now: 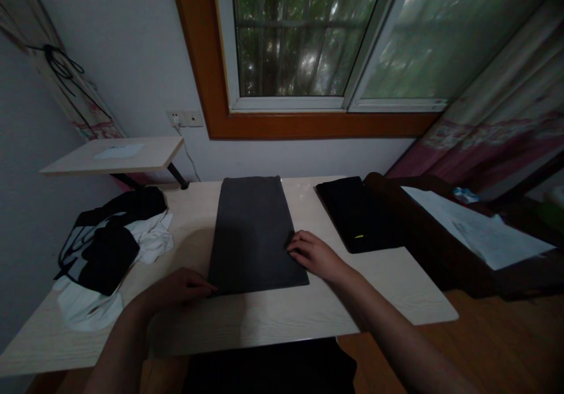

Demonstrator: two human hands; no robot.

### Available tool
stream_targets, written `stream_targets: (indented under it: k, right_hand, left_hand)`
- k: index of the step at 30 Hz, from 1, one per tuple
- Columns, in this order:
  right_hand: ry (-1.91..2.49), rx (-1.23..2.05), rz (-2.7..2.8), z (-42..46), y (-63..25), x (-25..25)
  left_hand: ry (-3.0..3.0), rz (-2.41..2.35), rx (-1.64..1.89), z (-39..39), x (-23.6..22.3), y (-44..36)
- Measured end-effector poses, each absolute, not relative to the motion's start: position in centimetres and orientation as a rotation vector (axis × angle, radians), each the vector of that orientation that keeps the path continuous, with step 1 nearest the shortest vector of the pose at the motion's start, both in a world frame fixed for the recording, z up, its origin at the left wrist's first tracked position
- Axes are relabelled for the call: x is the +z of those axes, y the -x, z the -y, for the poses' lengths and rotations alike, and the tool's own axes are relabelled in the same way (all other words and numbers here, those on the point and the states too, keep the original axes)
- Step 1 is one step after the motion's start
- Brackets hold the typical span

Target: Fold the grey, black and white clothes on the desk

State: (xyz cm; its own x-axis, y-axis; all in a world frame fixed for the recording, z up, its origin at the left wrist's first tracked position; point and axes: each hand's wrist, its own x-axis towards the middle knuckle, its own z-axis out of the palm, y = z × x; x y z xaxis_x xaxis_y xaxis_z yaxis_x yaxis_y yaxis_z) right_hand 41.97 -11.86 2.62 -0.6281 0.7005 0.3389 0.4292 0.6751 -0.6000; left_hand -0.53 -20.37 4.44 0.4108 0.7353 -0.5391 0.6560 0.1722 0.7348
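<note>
A dark grey folded cloth (253, 235) lies flat in a neat rectangle on the pale wooden table. At its near left corner is my left hand (183, 285), fingers closed together on the corner. My right hand (315, 254) is at the cloth's right edge, its fingers curled and pinching the border. Further right rests a black folded item (352, 212), apparently cloth, with a small yellow mark near its front. Left of the grey cloth sits a loose heap of black and white clothing (106, 241).
A small raised shelf (114, 154) on black legs stands at the table's back left, bearing a paper. A white cord hangs from the wall socket (184, 118). Beyond the table's right side, a white sheet (476, 229) lies on dark furniture. The table's front edge (264, 341) is close to my body.
</note>
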Motion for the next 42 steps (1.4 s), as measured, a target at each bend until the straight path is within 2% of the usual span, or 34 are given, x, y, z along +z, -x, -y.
stream_targets:
  k: [5, 15, 21, 42]
  right_hand:
    - [0.848, 0.620, 2.313, 11.1, -43.4, 1.7]
    - [0.801, 0.731, 2.332, 10.4, -45.1, 0.9]
    - [0.771, 0.766, 2.509, 10.4, -45.0, 1.1]
    - [0.708, 1.265, 1.971, 10.3, -45.1, 0.8]
  left_hand:
    - [-1.608, -1.249, -0.019, 20.3, 5.5, 0.6]
    - [-2.141, -1.319, 0.486, 16.9, 2.8, 1.9]
    - [-2.390, -1.419, 0.504, 16.8, 0.7, 1.7]
    - [-2.345, -1.228, 0.618, 17.5, 0.4, 0.9]
